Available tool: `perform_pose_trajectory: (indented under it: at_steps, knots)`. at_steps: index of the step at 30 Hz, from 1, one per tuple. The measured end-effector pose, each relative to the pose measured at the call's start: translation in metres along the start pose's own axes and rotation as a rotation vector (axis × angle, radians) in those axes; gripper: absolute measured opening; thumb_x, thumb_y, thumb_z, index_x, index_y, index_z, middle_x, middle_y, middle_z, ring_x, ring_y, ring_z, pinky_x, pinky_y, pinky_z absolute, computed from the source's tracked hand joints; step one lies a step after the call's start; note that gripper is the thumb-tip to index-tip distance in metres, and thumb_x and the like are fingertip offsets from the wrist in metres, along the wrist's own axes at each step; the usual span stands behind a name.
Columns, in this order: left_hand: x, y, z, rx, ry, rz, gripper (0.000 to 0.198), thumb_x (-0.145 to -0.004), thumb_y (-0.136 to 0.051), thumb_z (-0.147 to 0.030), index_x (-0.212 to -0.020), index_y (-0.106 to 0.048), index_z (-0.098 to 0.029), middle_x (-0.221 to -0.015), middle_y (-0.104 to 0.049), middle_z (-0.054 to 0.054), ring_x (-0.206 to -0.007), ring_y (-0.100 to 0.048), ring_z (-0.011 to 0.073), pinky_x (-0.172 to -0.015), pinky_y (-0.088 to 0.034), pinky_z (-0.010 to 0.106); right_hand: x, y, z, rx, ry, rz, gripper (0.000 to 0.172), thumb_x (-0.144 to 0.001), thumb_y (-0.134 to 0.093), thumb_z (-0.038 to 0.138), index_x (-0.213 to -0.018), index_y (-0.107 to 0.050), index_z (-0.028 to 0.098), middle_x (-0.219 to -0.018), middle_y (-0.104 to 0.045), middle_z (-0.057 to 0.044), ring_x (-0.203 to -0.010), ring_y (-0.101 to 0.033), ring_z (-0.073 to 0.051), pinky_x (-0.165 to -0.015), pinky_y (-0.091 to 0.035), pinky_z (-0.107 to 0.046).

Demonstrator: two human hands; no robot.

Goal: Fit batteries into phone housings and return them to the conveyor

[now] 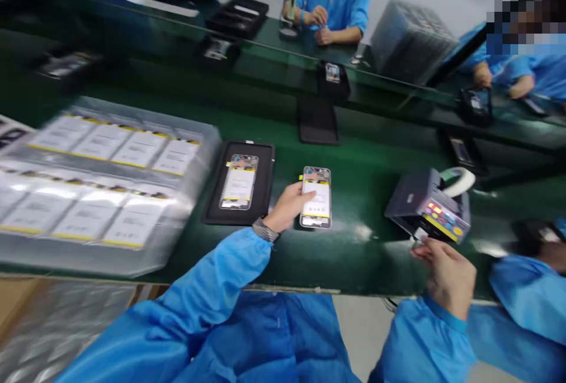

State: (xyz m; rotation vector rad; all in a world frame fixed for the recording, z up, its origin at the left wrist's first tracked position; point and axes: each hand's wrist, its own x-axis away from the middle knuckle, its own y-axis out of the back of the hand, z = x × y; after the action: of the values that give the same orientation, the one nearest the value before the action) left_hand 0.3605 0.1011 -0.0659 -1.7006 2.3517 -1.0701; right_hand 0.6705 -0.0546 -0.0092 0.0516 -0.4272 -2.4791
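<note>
phone in our left hand
we clasp its left edge; right hand just below the tape dispenser, grip unclear.

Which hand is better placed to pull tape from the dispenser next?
Right, probably. The right hand has its fingertips at the tape dispenser front edge; the left hand is on the phone, farther left.

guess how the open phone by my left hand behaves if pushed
The phone looks flat and stiff, so it likely slides on the smooth belt rather than tips. Its exposed insides suggest it is fragile.
</note>
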Motion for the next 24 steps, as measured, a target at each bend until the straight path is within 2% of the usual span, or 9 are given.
perform_pose_trajectory:
  at_steps: [2,3,7,9,12,16,24]
  knots:
    - [0.003,-0.001,-0.003,-0.022,-0.02,0.051,0.051,-0.066,-0.093,-0.034,-0.106,-0.071,-0.011,-0.1,-0.078,0.011,-0.086,-0.074,0.0232,-0.086,-0.059,0.037,0.012,-0.012,-0.001,-0.035,-0.05,0.022,0.032,-0.055,-0.091,0.042,-0.069,-0.075,0.018,-0.055,-0.063,-0.005,-0.048,-0.058,-0.019,-0.047,-0.048,-0.033]
    - [0.004,-0.002,-0.004,-0.032,-0.03,0.068,0.053,-0.065,-0.093,-0.034,-0.107,-0.07,-0.01,-0.103,-0.078,0.012,-0.089,-0.074,0.024,-0.088,-0.058,0.037,0.021,-0.023,0.0,-0.043,-0.049,0.077,0.032,-0.057,-0.09,0.042,-0.072,-0.076,0.017,-0.055,-0.063,-0.004,-0.047,-0.057,-0.018,-0.048,-0.048,-0.032]
    - [0.006,-0.006,-0.004,-0.054,-0.068,0.112,0.062,-0.064,-0.095,-0.033,-0.115,-0.067,-0.011,-0.114,-0.077,0.014,-0.102,-0.073,0.0272,-0.095,-0.057,0.04,0.067,-0.074,0.014,-0.023,-0.033,0.412,0.032,-0.071,-0.085,0.045,-0.078,-0.074,0.016,-0.055,-0.064,-0.002,-0.049,-0.057,-0.015,-0.052,-0.048,-0.028]
    - [0.007,-0.007,-0.003,-0.075,-0.086,0.132,0.065,-0.066,-0.095,-0.035,-0.119,-0.066,-0.011,-0.119,-0.075,0.014,-0.106,-0.072,0.0282,-0.097,-0.057,0.042,0.084,-0.096,0.022,-0.032,-0.043,0.534,0.035,-0.073,-0.085,0.05,-0.077,-0.072,0.017,-0.055,-0.064,-0.002,-0.048,-0.056,-0.015,-0.052,-0.048,-0.027]
    - [0.009,-0.007,-0.004,-0.123,-0.113,0.159,0.065,-0.068,-0.094,-0.037,-0.12,-0.065,-0.012,-0.123,-0.074,0.014,-0.112,-0.071,0.0297,-0.1,-0.056,0.043,0.095,-0.118,0.028,-0.048,-0.034,0.597,0.039,-0.074,-0.085,0.053,-0.075,-0.069,0.018,-0.055,-0.064,-0.002,-0.048,-0.055,-0.014,-0.052,-0.047,-0.026]
    - [0.011,-0.008,-0.006,-0.159,-0.14,0.166,0.065,-0.071,-0.093,-0.039,-0.122,-0.064,-0.012,-0.126,-0.072,0.015,-0.116,-0.069,0.0311,-0.103,-0.055,0.044,0.096,-0.127,0.032,-0.02,0.009,0.607,0.04,-0.076,-0.083,0.055,-0.075,-0.069,0.018,-0.056,-0.065,-0.002,-0.049,-0.056,-0.014,-0.053,-0.046,-0.025]
    - [0.01,-0.007,-0.005,-0.179,-0.16,0.164,0.063,-0.073,-0.091,-0.04,-0.122,-0.064,-0.012,-0.127,-0.072,0.015,-0.116,-0.069,0.0311,-0.102,-0.056,0.043,0.096,-0.127,0.029,0.037,0.052,0.606,0.039,-0.077,-0.082,0.055,-0.076,-0.069,0.018,-0.057,-0.066,-0.003,-0.051,-0.056,-0.014,-0.052,-0.044,-0.026]
